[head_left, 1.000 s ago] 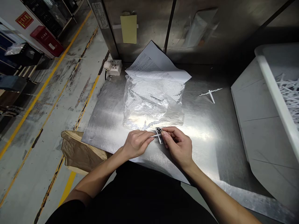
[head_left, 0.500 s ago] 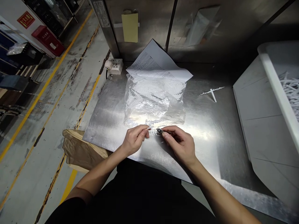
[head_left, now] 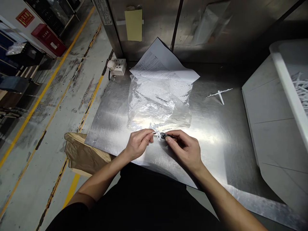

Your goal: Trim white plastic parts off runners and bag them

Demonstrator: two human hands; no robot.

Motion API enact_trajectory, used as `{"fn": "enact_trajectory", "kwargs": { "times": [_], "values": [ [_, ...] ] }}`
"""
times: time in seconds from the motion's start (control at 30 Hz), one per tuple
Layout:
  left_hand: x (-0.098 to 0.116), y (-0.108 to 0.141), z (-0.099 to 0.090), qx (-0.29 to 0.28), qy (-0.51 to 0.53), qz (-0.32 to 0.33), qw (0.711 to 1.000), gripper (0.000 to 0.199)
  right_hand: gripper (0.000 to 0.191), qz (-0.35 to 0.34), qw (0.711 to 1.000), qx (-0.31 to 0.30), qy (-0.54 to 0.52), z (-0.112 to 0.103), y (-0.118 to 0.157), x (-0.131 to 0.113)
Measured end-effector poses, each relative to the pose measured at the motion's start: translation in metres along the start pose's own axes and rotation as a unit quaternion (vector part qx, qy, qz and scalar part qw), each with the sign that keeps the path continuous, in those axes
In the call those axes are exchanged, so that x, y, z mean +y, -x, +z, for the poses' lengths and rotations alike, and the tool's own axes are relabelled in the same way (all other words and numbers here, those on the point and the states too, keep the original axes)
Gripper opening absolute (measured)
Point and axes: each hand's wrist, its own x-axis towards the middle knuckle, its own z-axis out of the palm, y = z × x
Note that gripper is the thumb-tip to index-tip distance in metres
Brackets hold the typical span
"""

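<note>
At the lower left of the frame a brown bag (head_left: 89,157) sits beside the edge of the metal desk (head_left: 103,125), and toward the upper left a white socket block (head_left: 119,67) rests on the desk's back corner. Just left of centre, below the middle, the left hand (head_left: 138,142) is closed in a pinch, thumb and fingertips gripping a stub of the small white branched piece (head_left: 157,133). That piece is at the lower centre of the frame, over the desk and close to the near edge of the clear plastic bag (head_left: 160,102), behind which a printed sheet (head_left: 163,61) slants. Its long axis seems to run steeply from upper left to lower right, short arms crossing it; it is too small and blurred to tell one end from the other. To its right, the right hand (head_left: 186,147) is closed around a dark hand tool (head_left: 166,135), whose tip points left and meets or nearly meets the piece. The step in hand looks like working the tool on the piece's branches; the next move would call for a firm left pinch and careful placing of the tip, clear of the fingertips. Right of centre lies a loose white piece (head_left: 220,93), its long arm rising slightly rightward and its stem pointing down; at the far right stands a pale bin (head_left: 267,112) holding white sticks (head_left: 302,91).
</note>
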Motion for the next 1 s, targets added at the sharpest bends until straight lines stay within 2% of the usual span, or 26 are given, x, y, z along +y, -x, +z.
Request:
{"fn": "enact_trajectory", "kwargs": {
  "times": [0.23,0.53,0.7,1.0],
  "values": [
    [-0.0004,0.0001,-0.0003,-0.004,0.007,-0.009,1.000,0.026,0.016,-0.006,1.000,-0.001,0.008,-0.0004,0.0019,0.0020],
    [0.0010,0.0007,0.0024,0.005,-0.005,-0.046,0.999,0.027,0.021,0.041,0.999,0.005,-0.022,0.0033,0.0000,0.0007],
    [0.0029,-0.0003,0.0024,0.009,-0.009,-0.038,0.999,0.027,0.016,0.009,0.999,0.008,-0.032,-0.0020,0.0007,-0.0024],
    [0.0005,0.0000,0.0013,0.006,-0.026,-0.034,0.999,0.025,0.010,-0.043,0.998,-0.025,-0.028,-0.0014,0.0000,-0.0035]
  ]
}}
